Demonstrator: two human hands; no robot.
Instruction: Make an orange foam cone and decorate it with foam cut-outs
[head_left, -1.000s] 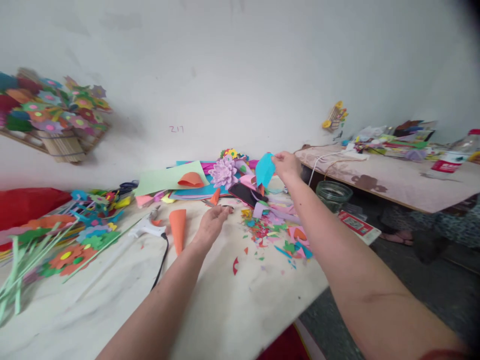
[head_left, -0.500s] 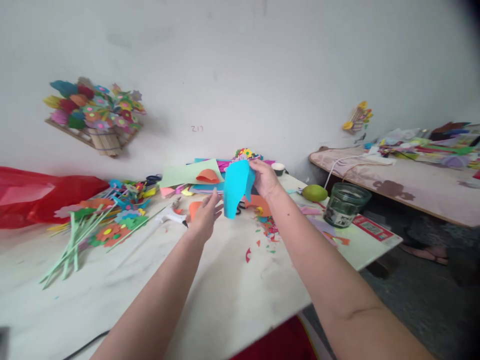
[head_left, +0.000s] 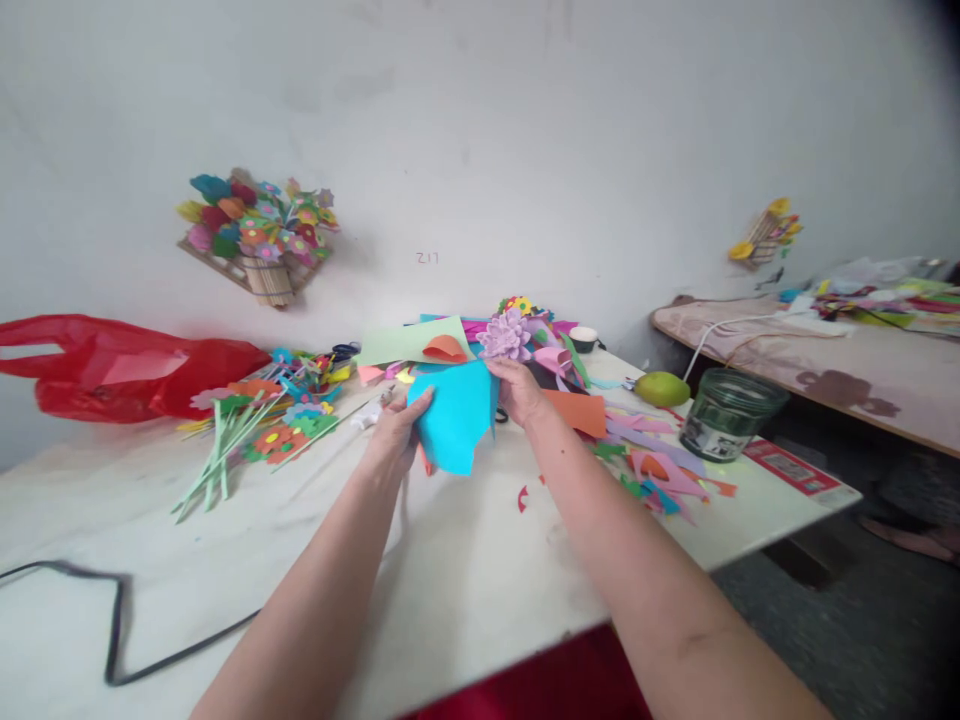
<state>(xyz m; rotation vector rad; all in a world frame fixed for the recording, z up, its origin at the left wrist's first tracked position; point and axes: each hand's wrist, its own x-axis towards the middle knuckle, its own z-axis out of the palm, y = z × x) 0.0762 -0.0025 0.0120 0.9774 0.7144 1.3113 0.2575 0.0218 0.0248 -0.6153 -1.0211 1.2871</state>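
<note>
A bright blue craft sheet [head_left: 452,415] with an irregularly cut lower edge is held up above the table. My left hand [head_left: 401,430] pinches its left edge, thumb on the near face. At the upper right corner my right hand [head_left: 517,388] grips it, fingers partly hidden behind the sheet. Just behind lie a purple layered flower [head_left: 508,335] and a curled orange piece [head_left: 445,348]. A flat orange sheet [head_left: 576,411] rests right of my right hand. Near my left hand a white glue gun [head_left: 366,414] is partly covered.
Paper flowers [head_left: 277,435] with pale green strips [head_left: 217,465] lie left, beside a red plastic bag [head_left: 150,368]. To the right are colourful scraps [head_left: 660,480], a green fruit [head_left: 662,388] and a glass jar [head_left: 731,415]. A black cable [head_left: 116,620] crosses the table's near left.
My left hand has taken hold of the blue sheet's left edge, where before it was apart. The sheet has come lower and turned its broad face toward me. The view has shifted left.
</note>
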